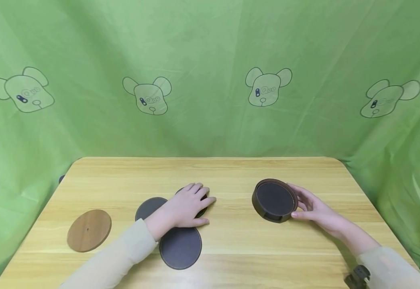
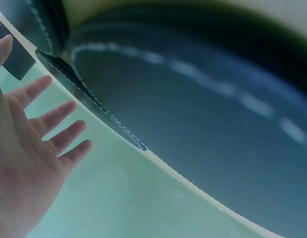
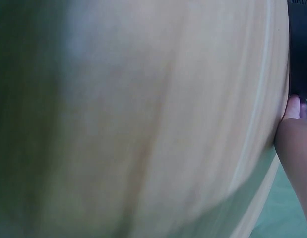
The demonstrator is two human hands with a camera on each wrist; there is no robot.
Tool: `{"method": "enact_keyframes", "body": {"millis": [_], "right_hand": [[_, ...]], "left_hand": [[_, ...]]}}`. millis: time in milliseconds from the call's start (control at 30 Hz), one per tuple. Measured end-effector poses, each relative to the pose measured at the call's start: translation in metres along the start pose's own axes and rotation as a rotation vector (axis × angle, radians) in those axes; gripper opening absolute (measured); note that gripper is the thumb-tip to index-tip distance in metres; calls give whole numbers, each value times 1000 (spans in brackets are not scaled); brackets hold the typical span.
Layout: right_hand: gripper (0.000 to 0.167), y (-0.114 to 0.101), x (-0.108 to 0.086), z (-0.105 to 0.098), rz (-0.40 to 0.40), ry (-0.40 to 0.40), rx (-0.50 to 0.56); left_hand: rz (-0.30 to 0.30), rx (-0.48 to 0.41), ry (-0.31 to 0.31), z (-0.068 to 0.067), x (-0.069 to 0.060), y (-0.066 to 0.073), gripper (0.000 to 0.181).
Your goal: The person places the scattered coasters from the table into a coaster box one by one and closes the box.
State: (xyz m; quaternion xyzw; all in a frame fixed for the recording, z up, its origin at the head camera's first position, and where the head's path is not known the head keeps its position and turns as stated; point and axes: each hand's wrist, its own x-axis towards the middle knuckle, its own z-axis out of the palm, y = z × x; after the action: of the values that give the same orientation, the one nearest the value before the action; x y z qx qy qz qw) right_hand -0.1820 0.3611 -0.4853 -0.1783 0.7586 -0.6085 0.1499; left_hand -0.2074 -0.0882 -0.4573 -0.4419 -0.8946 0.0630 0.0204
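In the head view my left hand (image 1: 186, 206) reaches over a dark round coaster (image 1: 202, 211), covering most of it, with its fingers spread. A second dark coaster (image 1: 149, 207) lies partly behind that hand, and a third, stitched round its edge (image 1: 181, 249), lies nearer to me. The left wrist view shows the left palm (image 2: 29, 148) and loosely spread fingers, gripping nothing. My right hand (image 1: 312, 210) holds a dark round coaster holder (image 1: 274, 199) by its right side, thumb in front and fingers behind. A dark disc fills the holder's top; its wall has a notch.
A round brown wooden disc (image 1: 88, 230) lies at the left of the wooden table (image 1: 231, 269). Green curtains (image 1: 210, 132) with printed bear heads hang behind and at both sides. A small black device (image 1: 357, 277) sits at my right sleeve.
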Motion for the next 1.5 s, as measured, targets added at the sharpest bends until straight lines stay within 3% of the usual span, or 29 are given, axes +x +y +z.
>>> {"method": "enact_keyframes", "body": {"millis": [333, 733, 1100, 1500], "right_hand": [[87, 2, -1, -2, 16, 6, -6], [87, 2, -2, -1, 30, 8, -5], [86, 0, -1, 1, -3, 2, 4], [85, 4, 0, -4, -12, 0, -2]], "left_hand": [[-19, -35, 32, 7, -2, -10, 65], [-81, -109, -16, 9, -9, -22, 71], [-92, -129, -46, 9, -10, -21, 85], [-89, -145, -64, 5, -8, -22, 80]]}}
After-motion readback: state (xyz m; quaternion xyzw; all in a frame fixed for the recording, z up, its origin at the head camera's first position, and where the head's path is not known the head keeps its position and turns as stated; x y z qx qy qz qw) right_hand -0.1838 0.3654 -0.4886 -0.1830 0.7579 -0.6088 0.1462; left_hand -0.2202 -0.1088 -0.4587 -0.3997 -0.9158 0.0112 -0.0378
